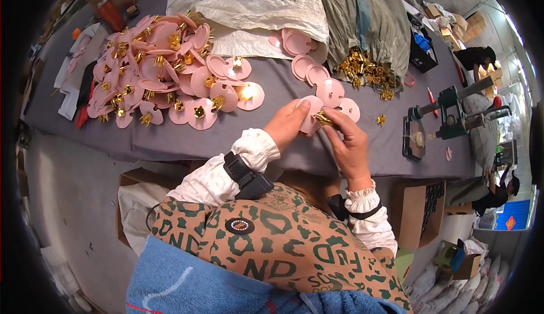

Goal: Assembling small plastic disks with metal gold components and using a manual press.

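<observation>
My left hand [287, 124] pinches a round pink plastic disc [309, 119] by its edge, above the near part of the table. My right hand [348, 147] has a small shiny gold metal piece [323, 119] between thumb and fingers, against the disc; whether the two are joined I cannot tell. Just beyond lie several loose pink discs [330, 92], some with a small stud in the middle. A heap of gold pieces [368, 70] spills from a sack, and one loose gold piece [381, 120] lies nearer. To the left is a large pile of pink discs with gold pieces on them [147, 67].
A green hand press [450, 116] stands on the table's right side. Behind lie a white woven sack [249, 8] and a grey-green sack [365, 19]. Cardboard boxes [405, 212] stand below the table's front edge. Other people [498, 192] are far right.
</observation>
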`<move>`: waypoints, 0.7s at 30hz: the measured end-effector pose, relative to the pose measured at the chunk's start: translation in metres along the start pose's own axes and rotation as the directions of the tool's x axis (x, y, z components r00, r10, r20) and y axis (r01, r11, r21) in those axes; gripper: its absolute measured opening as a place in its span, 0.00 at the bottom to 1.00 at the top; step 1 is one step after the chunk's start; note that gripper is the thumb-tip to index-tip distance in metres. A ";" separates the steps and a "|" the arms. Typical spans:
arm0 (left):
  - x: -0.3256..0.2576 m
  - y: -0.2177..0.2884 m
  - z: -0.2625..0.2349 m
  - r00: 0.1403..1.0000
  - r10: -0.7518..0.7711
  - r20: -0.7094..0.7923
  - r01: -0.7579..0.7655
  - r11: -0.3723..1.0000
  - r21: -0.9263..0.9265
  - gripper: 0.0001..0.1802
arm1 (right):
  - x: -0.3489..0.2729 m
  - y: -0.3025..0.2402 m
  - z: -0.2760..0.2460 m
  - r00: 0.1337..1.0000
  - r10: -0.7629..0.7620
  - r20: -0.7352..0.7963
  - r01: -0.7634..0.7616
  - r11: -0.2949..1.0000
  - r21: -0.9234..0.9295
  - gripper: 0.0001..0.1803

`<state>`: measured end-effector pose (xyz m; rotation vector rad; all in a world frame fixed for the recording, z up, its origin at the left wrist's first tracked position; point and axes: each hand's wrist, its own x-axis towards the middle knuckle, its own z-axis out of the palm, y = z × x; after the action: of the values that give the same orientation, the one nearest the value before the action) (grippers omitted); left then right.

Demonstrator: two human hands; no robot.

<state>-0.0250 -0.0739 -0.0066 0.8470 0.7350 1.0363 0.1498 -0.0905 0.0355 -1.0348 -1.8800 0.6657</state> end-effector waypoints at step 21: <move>-0.012 0.002 -0.006 0.961 0.270 -0.062 -0.208 0.851 0.482 0.22 | -0.002 -0.005 0.032 0.794 0.588 0.152 -0.424 0.359 0.831 0.21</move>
<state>-0.0349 -0.0830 -0.0061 1.3310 1.0350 1.1603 0.1200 -0.0964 0.0233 -0.9317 -0.7769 1.6082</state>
